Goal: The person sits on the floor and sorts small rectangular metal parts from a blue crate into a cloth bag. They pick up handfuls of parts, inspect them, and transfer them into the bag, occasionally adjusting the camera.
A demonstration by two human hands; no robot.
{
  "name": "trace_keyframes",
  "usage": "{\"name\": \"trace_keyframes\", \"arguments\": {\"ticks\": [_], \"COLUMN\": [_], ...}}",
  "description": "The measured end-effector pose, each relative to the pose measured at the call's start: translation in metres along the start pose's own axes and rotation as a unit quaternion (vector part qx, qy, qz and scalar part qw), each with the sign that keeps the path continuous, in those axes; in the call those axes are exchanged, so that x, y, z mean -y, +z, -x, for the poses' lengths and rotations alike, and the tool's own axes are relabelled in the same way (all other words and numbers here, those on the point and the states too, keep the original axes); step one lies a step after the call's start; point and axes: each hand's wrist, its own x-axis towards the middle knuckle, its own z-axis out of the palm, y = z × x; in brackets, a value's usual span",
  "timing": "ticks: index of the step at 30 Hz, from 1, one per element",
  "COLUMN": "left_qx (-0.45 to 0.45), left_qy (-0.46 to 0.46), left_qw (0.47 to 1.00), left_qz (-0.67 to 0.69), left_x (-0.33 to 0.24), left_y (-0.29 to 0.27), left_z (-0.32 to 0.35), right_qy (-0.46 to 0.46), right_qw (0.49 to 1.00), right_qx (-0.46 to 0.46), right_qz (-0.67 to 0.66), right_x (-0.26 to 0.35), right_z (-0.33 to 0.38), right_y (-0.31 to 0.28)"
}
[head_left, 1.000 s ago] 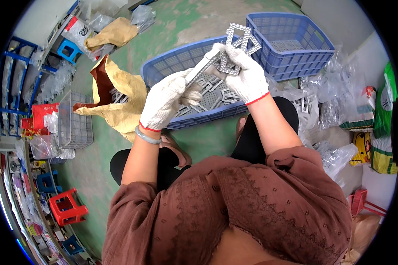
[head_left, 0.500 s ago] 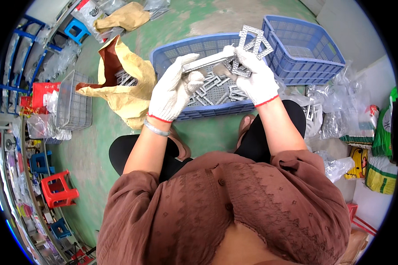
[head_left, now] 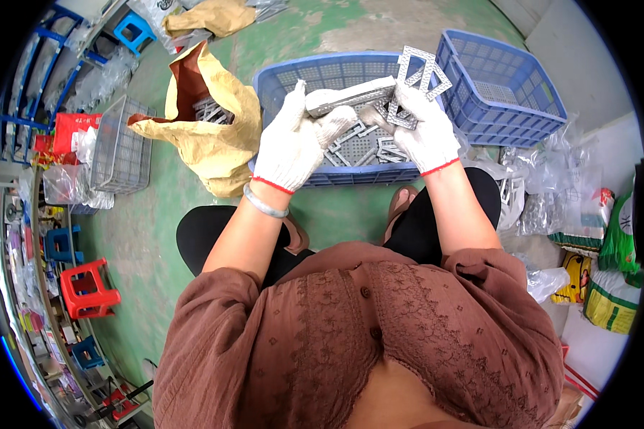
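Both of my hands wear white knit gloves with red cuffs and are raised over a blue plastic crate [head_left: 293, 71]. My left hand [head_left: 291, 139] is closed on one end of a long grey metal bundle [head_left: 354, 96], which looks like frames stacked edge-on. In my right hand [head_left: 428, 129] are several open rectangular metal frames [head_left: 423, 71], fanned out at crossing angles. Its fingers are also close to the far end of the bundle; whether they touch it I cannot tell. More loose metal frames [head_left: 347, 143] lie in the crate below.
A yellow sack [head_left: 225, 161] with metal pieces inside stands open left of the crate. At right is another blue crate [head_left: 508, 121], beside clear plastic bags [head_left: 551, 193]. A grey mesh basket [head_left: 122, 157] and a red stool [head_left: 89, 289] are at left.
The view has shifted slightly. My left hand has turned, its thumb now pointing up, and the bundle sits further right in view. My right hand still holds the fanned frames.
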Motion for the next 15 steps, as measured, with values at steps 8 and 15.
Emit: {"name": "trace_keyframes", "arguments": {"ticks": [8,15], "left_qx": [-0.019,-0.01], "left_qy": [0.046,0.151], "left_qw": [0.993,0.958], "left_qz": [-0.108,-0.243], "left_x": [0.005,0.01], "left_y": [-0.005,0.005], "left_z": [0.007,0.011], "right_qy": [0.002,0.022], "right_qw": [0.999,0.997], "right_qx": [0.012,0.043], "right_qz": [0.038,0.068], "right_x": [-0.001,-0.003], "right_z": [0.006,0.002], "right_y": [0.006,0.006]}}
